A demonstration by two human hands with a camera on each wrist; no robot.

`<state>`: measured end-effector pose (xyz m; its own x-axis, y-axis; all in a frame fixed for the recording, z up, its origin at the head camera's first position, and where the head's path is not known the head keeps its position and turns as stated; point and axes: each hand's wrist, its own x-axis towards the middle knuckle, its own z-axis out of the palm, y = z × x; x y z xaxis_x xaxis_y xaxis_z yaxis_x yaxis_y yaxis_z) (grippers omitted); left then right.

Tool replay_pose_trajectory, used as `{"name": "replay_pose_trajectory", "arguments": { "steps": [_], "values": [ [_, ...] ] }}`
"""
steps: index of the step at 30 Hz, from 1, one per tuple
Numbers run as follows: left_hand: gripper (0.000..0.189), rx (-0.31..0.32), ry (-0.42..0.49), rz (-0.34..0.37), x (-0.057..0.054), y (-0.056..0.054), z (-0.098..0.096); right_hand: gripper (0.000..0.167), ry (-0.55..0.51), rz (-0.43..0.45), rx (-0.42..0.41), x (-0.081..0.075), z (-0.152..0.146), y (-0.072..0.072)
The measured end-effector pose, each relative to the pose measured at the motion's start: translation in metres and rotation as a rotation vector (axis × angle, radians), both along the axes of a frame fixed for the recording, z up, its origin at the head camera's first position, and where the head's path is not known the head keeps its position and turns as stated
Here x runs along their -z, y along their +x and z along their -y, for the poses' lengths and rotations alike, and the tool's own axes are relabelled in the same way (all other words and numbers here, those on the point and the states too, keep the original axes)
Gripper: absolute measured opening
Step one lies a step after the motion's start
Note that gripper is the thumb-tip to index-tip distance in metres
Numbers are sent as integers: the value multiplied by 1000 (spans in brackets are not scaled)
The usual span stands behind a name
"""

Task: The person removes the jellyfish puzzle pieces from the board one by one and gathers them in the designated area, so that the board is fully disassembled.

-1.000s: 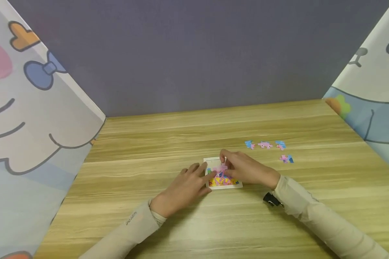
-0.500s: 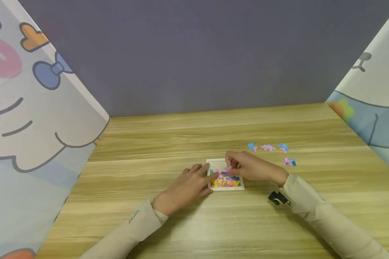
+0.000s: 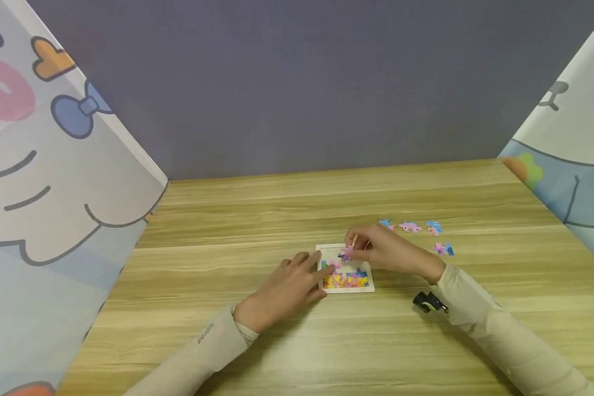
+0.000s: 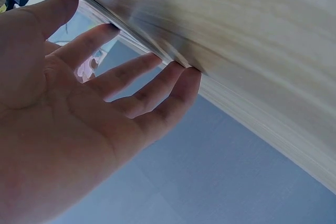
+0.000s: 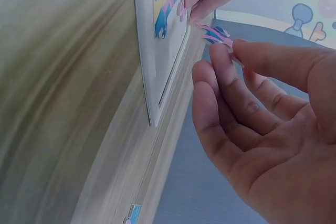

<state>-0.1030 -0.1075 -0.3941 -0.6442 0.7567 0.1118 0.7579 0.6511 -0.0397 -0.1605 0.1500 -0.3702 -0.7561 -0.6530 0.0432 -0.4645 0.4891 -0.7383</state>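
Observation:
A white-framed jigsaw puzzle tray [image 3: 357, 290] lies on the table, yellow, pink and blue pieces [image 3: 345, 281] fitted along its near side. My left hand [image 3: 288, 283] rests across the tray's left edge, fingers spread; in the left wrist view the fingertips of this hand [image 4: 89, 93] line the tray's edge. Between thumb and forefinger, my right hand [image 3: 388, 248] pinches a pink and dark-blue jigsaw piece [image 3: 345, 253] above the tray's bare white backing. The right wrist view shows that jigsaw piece [image 5: 216, 35] tilted and clear of the tray, beyond the fingertips.
Loose jigsaw pieces lie beyond and right of the tray: a pink one [image 3: 410, 226], a blue-cornered one [image 3: 433, 226], a pink-blue one [image 3: 443, 249] and one partly behind the right hand [image 3: 385, 224]. A small black device [image 3: 429, 302] sits by the right cuff. A grey wall [image 3: 326, 88] stands behind.
My right hand has lifted the pink and dark-blue jigsaw piece from the middle of the puzzle, and a white gap shows there. My left hand keeps its place on the tray.

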Motion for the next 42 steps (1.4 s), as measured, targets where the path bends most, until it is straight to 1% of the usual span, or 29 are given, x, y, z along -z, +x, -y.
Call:
{"name": "replay_pose_trajectory", "arguments": {
  "steps": [7,11,16,18,20,22,25,28,30,31,35,38,42],
  "values": [
    [49,17,-3,-32,3,-2,-7,8,26,-30,-9,-1,-7,0],
    [49,17,-2,-44,4,-1,-10,10,9,-27,-10,1,-10,1],
    [50,-1,-19,-16,6,6,-8,11,-35,0,-17,6,-7,5],
    [51,-12,-27,3,7,9,-6,9,-35,8,-21,7,-5,6],
    [51,-22,-32,2,6,10,-5,7,-32,0,-15,6,-4,6],
    [51,-27,-34,-8,5,10,-4,10,-33,-13,-1,5,-3,6],
    [51,-20,-29,-28,4,8,-4,23,-23,-43,37,0,-3,6],
    [50,-9,-18,-26,4,7,-5,32,-10,-66,84,-5,-4,7],
    [51,-9,-12,-15,3,6,-6,31,4,-94,113,-8,-5,9],
    [51,-10,-13,-9,2,5,-6,28,5,-103,123,-9,-6,9],
    [51,-26,-12,9,2,5,-5,19,6,-155,124,-12,-6,9],
    [51,-27,-5,4,2,6,-3,19,-1,-181,121,-13,-7,10],
    [50,-10,3,-17,2,5,-3,18,5,-229,137,-13,-12,14]
  ]
}}
